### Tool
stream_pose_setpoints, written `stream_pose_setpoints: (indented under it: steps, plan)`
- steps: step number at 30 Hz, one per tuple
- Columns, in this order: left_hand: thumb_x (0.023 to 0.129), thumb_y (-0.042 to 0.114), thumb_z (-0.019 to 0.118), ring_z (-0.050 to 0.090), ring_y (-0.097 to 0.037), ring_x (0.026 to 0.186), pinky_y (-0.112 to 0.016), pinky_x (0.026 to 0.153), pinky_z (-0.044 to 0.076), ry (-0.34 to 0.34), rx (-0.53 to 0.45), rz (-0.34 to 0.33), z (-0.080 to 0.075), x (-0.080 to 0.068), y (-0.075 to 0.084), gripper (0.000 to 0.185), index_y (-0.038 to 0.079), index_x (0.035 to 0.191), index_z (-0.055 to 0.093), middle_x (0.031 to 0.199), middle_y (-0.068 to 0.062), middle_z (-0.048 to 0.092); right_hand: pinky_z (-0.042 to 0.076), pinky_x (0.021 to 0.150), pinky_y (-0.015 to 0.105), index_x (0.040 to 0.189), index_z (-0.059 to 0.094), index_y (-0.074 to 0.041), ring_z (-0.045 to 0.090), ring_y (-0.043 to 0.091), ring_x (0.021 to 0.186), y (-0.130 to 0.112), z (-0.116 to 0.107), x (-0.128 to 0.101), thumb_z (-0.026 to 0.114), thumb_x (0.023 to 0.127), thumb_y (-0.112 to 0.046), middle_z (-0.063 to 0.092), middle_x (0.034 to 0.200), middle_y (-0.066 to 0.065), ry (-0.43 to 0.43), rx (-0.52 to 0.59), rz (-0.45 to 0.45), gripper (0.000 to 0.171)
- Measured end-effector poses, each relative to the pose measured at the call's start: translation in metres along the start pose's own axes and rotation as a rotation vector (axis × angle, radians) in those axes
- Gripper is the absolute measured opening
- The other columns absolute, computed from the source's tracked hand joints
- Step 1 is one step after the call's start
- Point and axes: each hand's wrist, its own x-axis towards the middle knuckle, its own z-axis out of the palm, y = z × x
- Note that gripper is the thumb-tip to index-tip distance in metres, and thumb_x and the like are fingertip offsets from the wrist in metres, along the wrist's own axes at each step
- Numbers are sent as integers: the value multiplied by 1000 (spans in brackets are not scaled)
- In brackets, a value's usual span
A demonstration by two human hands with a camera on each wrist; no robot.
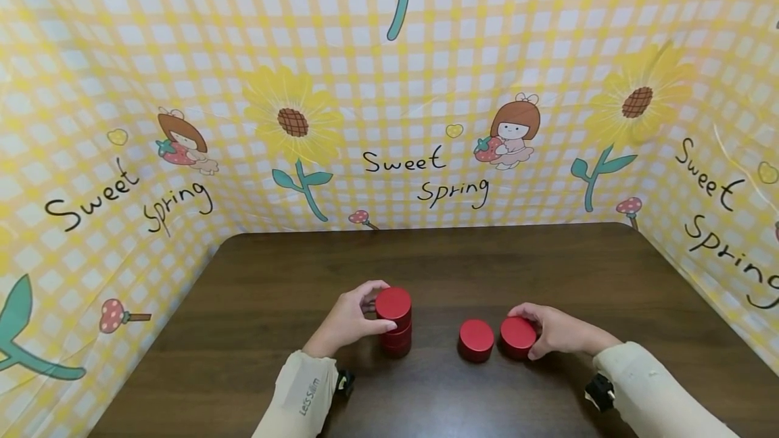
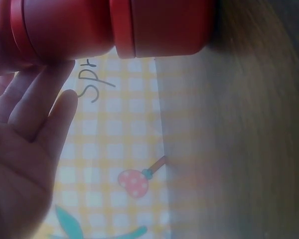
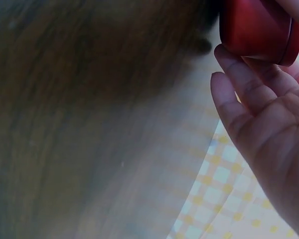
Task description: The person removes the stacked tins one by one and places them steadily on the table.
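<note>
While a loose tin (image 1: 476, 340) sits between, left hand (image 1: 348, 321) holds stack (image 1: 395, 322), right hand (image 1: 556, 331) another tin (image 1: 518, 337).

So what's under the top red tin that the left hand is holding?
Under the top red tin, held by the left hand, more red tins are stacked on the brown table. The fingers hide the stack's left side, and nothing shows what's inside.

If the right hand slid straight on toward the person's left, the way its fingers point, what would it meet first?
Holding one red tin, the right hand would probably first push it against the lone red tin beside it, before reaching the stack.
</note>
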Motion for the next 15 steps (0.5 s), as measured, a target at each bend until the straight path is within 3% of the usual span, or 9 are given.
stream_pose_setpoints:
  steps: [15]
  plan:
    - [77,15,81,62,-29,103,-41,87,51,-6,-13,13,0,-1,1,55,0,124,54,116,-14,63,44,80,26,121,48,4,49,29,101,0,2,-1,78,69,1,57,114,13,-5,-16,19,60]
